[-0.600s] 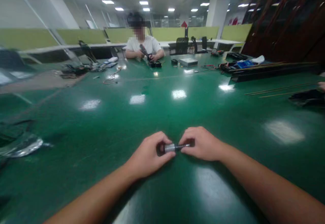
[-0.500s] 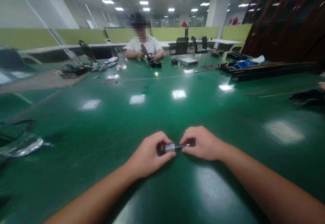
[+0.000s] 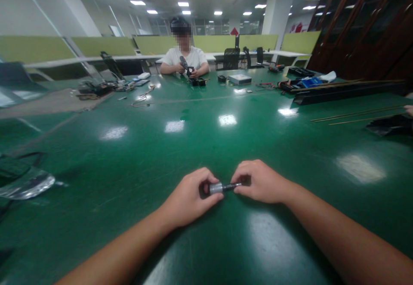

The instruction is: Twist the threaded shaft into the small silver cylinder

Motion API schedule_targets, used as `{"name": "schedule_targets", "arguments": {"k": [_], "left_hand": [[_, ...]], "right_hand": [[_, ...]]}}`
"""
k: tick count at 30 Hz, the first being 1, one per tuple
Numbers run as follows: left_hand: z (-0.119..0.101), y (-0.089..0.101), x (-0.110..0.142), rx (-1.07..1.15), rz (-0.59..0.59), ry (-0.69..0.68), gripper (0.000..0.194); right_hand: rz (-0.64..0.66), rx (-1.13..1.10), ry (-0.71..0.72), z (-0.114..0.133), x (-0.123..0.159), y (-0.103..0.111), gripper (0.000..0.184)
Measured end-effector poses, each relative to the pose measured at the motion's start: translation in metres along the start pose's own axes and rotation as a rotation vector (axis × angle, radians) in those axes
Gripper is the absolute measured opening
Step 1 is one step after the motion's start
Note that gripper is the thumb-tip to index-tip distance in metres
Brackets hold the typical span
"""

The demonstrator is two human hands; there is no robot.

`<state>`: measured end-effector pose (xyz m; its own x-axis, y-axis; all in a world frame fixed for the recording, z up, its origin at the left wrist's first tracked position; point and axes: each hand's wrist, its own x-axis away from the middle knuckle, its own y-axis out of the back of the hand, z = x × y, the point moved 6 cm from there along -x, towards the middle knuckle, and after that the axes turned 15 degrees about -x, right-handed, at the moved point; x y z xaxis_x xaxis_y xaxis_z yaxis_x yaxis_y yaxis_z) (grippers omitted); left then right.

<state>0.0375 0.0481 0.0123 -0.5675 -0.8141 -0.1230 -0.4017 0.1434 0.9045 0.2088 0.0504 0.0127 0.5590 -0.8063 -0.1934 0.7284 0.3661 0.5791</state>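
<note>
Close in front of me, a small silver cylinder (image 3: 216, 188) with a thin dark shaft (image 3: 229, 186) lies level between my hands, just over the table or on it. Its exact kind does not show. My left hand (image 3: 189, 196) is closed round the cylinder, thumb below and fingers above, hiding its left end. From the other side, my right hand (image 3: 263, 182) pinches the shaft's bright right tip between thumb and fingers. Cylinder and shaft are in line and joined.
Across the green table (image 3: 206, 147) a person (image 3: 183, 59) in white holds a power drill. A grey metal box (image 3: 239, 79) stands nearby. At right lie long thin rods (image 3: 351, 117) and a black channel (image 3: 348, 92). A clear plastic-like item (image 3: 29, 184) is at left.
My right hand has slid slightly to the right along the shaft, so more of it shows. My left hand and the cylinder stay put.
</note>
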Motion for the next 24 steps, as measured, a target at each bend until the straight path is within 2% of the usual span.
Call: {"name": "schedule_targets", "arguments": {"k": [17,24], "left_hand": [[0.000,0.000,0.001,0.003,0.000,0.008,0.016],[0.000,0.001,0.000,-0.005,0.003,-0.003,0.016]], "right_hand": [[0.011,0.000,-0.069,-0.009,0.003,0.013,0.011],[0.024,0.003,-0.099,-0.018,0.005,0.024,0.011]]}}
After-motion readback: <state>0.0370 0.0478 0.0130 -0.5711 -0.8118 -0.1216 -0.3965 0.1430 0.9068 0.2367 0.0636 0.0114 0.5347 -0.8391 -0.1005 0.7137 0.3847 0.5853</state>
